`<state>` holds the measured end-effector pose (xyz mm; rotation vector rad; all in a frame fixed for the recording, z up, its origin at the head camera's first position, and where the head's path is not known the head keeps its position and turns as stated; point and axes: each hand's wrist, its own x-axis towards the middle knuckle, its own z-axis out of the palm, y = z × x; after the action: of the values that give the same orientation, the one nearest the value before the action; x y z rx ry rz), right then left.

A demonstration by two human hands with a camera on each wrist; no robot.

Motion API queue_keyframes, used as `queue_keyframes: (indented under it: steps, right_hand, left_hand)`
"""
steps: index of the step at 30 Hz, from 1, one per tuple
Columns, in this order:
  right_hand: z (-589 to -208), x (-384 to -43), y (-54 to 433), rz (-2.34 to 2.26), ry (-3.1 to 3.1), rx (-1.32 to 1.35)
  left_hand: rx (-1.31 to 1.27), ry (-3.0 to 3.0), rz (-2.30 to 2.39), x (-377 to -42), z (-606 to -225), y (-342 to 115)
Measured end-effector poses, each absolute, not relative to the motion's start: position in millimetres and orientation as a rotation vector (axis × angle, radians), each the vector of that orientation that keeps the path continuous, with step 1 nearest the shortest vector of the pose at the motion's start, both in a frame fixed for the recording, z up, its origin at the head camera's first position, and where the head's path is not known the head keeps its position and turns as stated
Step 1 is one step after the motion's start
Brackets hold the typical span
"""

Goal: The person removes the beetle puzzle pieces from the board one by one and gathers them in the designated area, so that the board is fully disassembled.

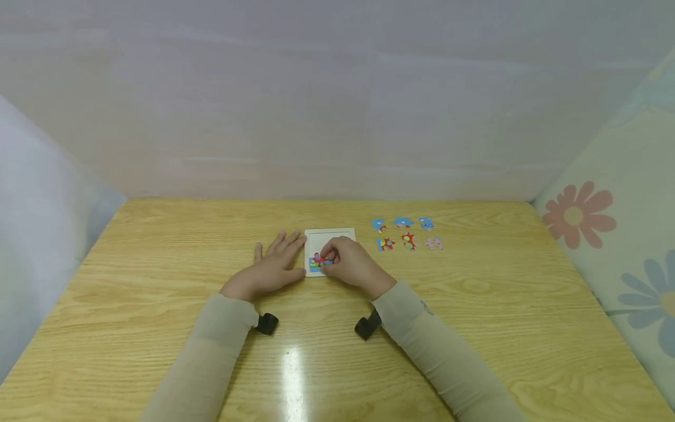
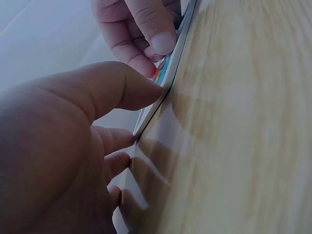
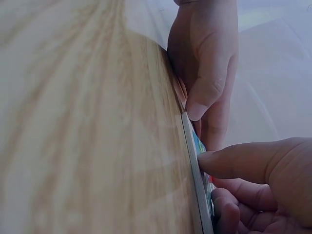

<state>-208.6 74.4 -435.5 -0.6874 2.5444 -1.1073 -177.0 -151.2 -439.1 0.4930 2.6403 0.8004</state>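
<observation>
A small white-bordered puzzle board [image 1: 316, 239] lies flat on the table in the head view. Several colourful pieces [image 1: 314, 265], blue, red and green, fill its near-left corner. My left hand [image 1: 271, 268] rests spread beside the board, its thumb and fingertips against the left edge. Over the board's near part, my right hand [image 1: 349, 262] pinches a puzzle piece between thumb and curled fingers, low against the surface. Most of that piece is hidden by the fingers. In the right wrist view the right thumb [image 3: 234, 161] touches down at the board's near edge.
To the right of the board, loose puzzle pieces lie in two rows, among them a red one [image 1: 408, 241], a pink one [image 1: 434, 243] and a blue one [image 1: 403, 222]. The wooden table [image 1: 474, 293] meets a pale wall [image 1: 337, 117] at the back.
</observation>
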Motion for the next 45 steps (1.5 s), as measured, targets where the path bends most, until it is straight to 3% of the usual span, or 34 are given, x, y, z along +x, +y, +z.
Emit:
queue_keyframes:
  steps: [45]
  right_hand:
    - [-434.2,-203.4,71.2,-1.087,2.537,-0.664]
  left_hand:
    - [0.49,2.643,0.806,-178.4,-441.5,-152.6]
